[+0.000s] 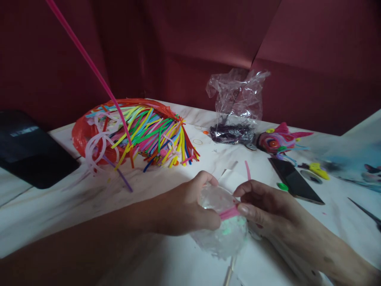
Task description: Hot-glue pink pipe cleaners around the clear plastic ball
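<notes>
A clear, round plastic-looking piece (pixel 218 242) with green specks is held just above the table. My left hand (pixel 192 208) grips its left side, thumb and fingers wrapped around it. Across its front lies a short pink fuzzy strip (pixel 229 213), which looks like pipe cleaner. The right end of that strip is pinched between the thumb and fingers of my right hand (pixel 263 206). A thin pale stick (pixel 229 274) shows below the round piece; whether they are joined I cannot tell.
Colourful pipe cleaners (pixel 154 135) spill from a red bag (pixel 79 137) behind my left hand. A clear bag (pixel 238 103) with dark strands stands at the back. Rightward lie a fuzzy pink fish-like figure (pixel 276 141), a phone (pixel 294 180) and scissors (pixel 366 210). A black tablet (pixel 32 151) sits left.
</notes>
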### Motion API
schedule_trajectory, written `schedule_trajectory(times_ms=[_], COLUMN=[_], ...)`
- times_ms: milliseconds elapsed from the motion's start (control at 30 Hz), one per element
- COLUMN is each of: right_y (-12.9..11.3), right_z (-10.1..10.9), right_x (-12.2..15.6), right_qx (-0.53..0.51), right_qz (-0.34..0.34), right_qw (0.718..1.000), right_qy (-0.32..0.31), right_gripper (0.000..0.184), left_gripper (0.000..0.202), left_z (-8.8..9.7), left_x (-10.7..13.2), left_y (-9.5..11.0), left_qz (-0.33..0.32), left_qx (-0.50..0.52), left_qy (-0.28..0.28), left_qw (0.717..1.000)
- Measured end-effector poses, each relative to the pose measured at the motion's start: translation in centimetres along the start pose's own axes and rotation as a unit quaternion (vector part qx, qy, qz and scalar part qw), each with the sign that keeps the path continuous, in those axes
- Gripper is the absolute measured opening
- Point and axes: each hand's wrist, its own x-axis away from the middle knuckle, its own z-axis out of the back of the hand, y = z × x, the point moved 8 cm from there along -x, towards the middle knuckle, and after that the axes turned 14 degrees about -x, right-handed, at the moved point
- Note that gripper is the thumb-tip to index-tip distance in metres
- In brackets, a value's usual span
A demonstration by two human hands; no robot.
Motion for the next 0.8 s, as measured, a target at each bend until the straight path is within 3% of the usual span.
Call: schedule_trajectory(times_ms=[800], right_y=[-0.21], right_z=[0.19], right_x=[-0.06], right_qx=[0.017], right_qz=[0.017], right_qw=[1.0], right_qy=[0.001], right_gripper=[0.058], left_gripper=[0.038], left_z=[-0.78], left_x=[-0.48], left_y=[0.11], left_qz=[0.002], left_qx=[0.054], left_qy=[0.028], left_qw=[0.998])
